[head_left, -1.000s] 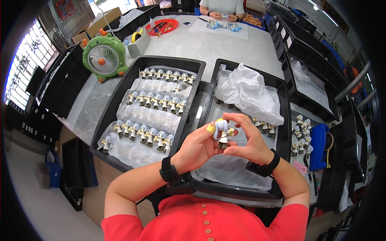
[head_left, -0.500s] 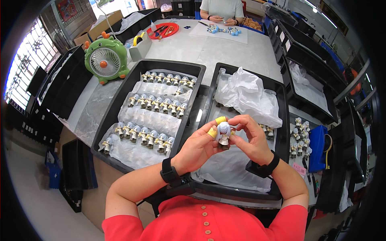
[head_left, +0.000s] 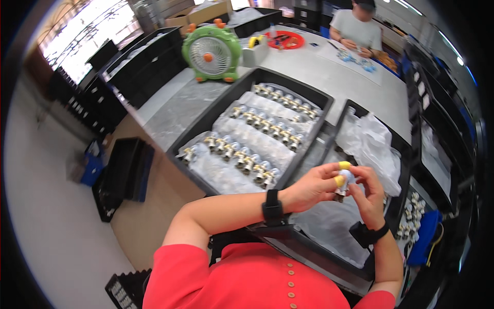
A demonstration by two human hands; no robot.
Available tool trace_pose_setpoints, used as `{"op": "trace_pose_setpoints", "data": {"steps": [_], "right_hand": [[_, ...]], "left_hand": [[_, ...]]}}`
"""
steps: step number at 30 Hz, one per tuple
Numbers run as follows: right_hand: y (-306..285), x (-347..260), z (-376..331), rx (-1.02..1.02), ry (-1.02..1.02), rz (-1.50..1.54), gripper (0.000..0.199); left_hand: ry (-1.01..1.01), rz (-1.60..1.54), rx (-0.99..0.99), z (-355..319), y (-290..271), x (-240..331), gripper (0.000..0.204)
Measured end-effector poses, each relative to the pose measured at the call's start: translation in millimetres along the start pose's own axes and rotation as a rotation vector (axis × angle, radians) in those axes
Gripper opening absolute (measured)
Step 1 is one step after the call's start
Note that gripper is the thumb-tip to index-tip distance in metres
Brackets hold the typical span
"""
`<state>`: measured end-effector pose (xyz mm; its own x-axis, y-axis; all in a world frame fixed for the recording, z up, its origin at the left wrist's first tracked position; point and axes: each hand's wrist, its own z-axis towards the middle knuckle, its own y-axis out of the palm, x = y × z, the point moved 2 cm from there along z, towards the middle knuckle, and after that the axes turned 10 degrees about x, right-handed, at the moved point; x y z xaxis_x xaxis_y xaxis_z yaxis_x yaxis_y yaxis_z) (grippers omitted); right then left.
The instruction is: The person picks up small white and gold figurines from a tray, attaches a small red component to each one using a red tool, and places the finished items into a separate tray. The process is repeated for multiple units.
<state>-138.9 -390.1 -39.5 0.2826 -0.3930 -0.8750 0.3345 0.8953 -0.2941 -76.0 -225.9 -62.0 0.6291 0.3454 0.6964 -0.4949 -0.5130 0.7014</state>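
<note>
A small figurine (head_left: 346, 180) with pale blue-white hair and a dark base is held upright between both my hands. My left hand (head_left: 315, 188) is closed on its left side, with yellow covers on the thumb and a finger. My right hand (head_left: 371, 194) pinches it from the other side, hiding part of it. Both hands are above the right black tray (head_left: 309, 251), which has a sheet of white lining and crumpled white wrapping (head_left: 371, 147). To the left, a black tray (head_left: 208, 117) holds rows of similar figurines (head_left: 242, 154) on white padding.
A green fan (head_left: 212, 54) stands on the table beyond the left tray. Near a red dish (head_left: 286, 40) of tools, a co-worker (head_left: 355, 31) handles small blue parts. More figurines (head_left: 412, 216) lie at the right beside a blue bin (head_left: 425, 238). Stacked black crates (head_left: 437, 108) line the right side.
The view has swung left and tilted, so the trays and hands appear farther right, and the figures look blurred. Both hands still hold the figurine.
</note>
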Motion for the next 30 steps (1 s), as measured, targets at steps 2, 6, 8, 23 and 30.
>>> {"op": "trace_pose_setpoints", "data": {"steps": [2,6,8,23,30], "right_hand": [[1.3,-2.7,-0.2,-0.002,-0.004,0.029,0.033],[3.1,-0.4,3.6,0.008,-0.014,0.053,0.032],[0.8,0.5,3.3,0.009,-0.005,0.06,0.032],[-3.6,1.8,5.7,0.04,-0.017,0.048,0.018],[-5.1,5.3,7.2,0.055,-0.016,0.056,0.015]], "left_hand": [[-0.028,-0.006,0.015,-2.9,2.2,7.7,0.042],[-0.053,0.014,-0.034,-20.6,3.0,42.8,0.041],[-0.061,0.274,-0.053,-36.7,0.3,73.1,0.043],[-0.48,2.309,0.303,-121.4,-162.4,183.0,0.043],[-0.494,2.404,0.162,-116.0,-177.7,173.8,0.045]]}}
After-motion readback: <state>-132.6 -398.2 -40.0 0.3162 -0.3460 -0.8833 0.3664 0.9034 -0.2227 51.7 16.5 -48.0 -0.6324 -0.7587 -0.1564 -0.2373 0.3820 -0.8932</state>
